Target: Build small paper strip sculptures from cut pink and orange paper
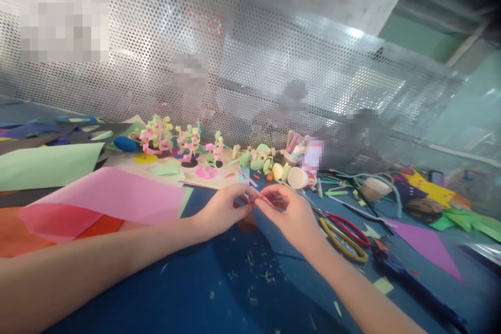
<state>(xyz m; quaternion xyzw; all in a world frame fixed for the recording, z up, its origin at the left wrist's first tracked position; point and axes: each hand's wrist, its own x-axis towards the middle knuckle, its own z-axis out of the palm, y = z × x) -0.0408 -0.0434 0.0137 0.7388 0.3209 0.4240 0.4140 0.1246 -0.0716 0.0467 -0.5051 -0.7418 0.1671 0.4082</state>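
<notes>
My left hand (225,211) and my right hand (293,215) meet over the blue table. Fingertips of both are pinched together around a small orange-red piece (260,196), whose exact kind is too small to make out. A narrow pink strip (249,177) lies just beyond the fingers. Right of my right hand are scissors (346,235) with a red and a yellow handle loop. Behind my hands stand small paper flower stems (190,143) in pink, yellow and green on round bases.
Pink paper (117,193) and green paper (47,164) sheets lie left. A paper cup (298,178) lies on its side behind my right hand. At right are a dark blue long tool (418,284) and purple paper (426,245). A perforated metal screen (250,73) stands behind.
</notes>
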